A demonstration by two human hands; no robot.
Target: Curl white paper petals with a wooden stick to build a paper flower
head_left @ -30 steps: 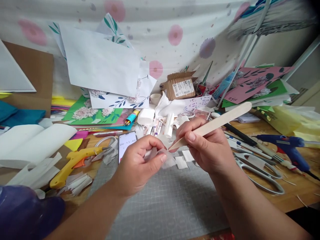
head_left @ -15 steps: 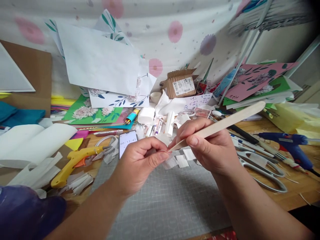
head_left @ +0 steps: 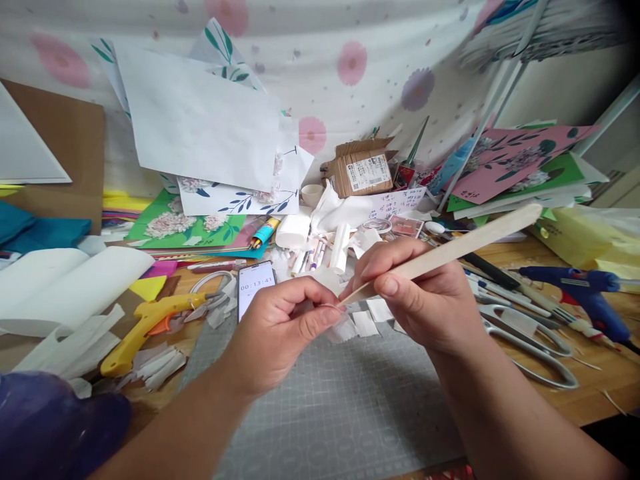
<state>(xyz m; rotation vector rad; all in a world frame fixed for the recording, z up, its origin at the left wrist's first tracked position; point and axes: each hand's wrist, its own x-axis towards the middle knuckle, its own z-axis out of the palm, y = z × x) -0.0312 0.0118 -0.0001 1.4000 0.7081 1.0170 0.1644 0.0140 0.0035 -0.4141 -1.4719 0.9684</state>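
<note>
In my right hand [head_left: 425, 293] is a long, flat wooden craft stick [head_left: 465, 247], gripped between thumb and fingers. It slants up to the right, and its lower end points at the fingertips of my left hand [head_left: 287, 327]. My left thumb and forefinger are pinched together on something small and thin with a pale pinkish edge; the fingers hide most of it. The stick's low end meets or nearly meets that pinch. Just behind and below the fingertips, small white paper squares [head_left: 366, 324] lie on the grey cutting mat [head_left: 330, 413].
Left of the mat are a yellow glue gun [head_left: 145, 327], a phone [head_left: 254, 283] showing a timer and torn white paper. To the right lie scissors [head_left: 535, 353], several pens and a blue glue gun [head_left: 585, 287]. A cardboard box [head_left: 363, 167] stands at the back.
The stick and my right hand have shifted very slightly to the right. My left hand keeps its pinch in nearly the same place.
</note>
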